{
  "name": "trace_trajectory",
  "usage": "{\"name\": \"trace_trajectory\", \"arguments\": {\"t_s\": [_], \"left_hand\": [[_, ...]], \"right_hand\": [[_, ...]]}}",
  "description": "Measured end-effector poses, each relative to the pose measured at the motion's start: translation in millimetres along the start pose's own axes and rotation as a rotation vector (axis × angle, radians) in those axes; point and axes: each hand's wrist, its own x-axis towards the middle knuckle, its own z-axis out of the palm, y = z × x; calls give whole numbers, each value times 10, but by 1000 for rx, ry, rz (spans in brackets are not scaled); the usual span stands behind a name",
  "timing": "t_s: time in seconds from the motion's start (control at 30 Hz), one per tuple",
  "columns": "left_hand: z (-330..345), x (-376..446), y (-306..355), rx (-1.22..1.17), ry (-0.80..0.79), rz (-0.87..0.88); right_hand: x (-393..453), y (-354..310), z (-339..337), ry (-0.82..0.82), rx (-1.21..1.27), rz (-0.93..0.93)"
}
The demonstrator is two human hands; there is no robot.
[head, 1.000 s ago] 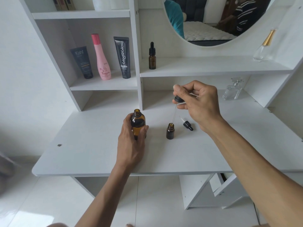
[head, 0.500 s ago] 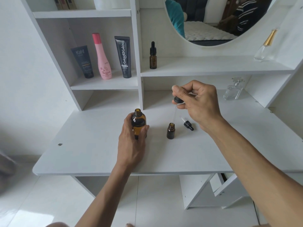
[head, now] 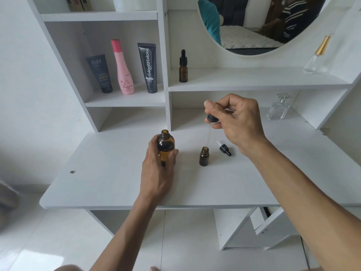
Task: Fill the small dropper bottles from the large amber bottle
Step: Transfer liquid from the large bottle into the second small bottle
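Amber bottle [head: 165,147] stayed open in your left grip [head: 158,173]; your right grip [head: 236,122] kept the dropper [head: 211,122] pinched above the small bottle [head: 204,157], nothing changed

Bright soft daylight, sharp centre, warped edges

Home bedroom, at a white vanity desk [head: 117,184]. Round mirror [head: 254,26] above reflects a quilted bed. Left shelf holds toiletries: Kahf tube [head: 100,73], pink bottle [head: 123,69], Glad2Glow tube [head: 148,68]. Perfume bottles [head: 317,56] at right edge. White tiled floor below.
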Motion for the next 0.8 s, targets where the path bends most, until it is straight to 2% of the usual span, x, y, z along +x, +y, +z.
{"name": "trace_trajectory", "arguments": {"t_s": [0.8], "left_hand": [[-4, 8, -17, -11, -10, 0]], "right_hand": [[-4, 32, 14, -2, -33, -13]]}}
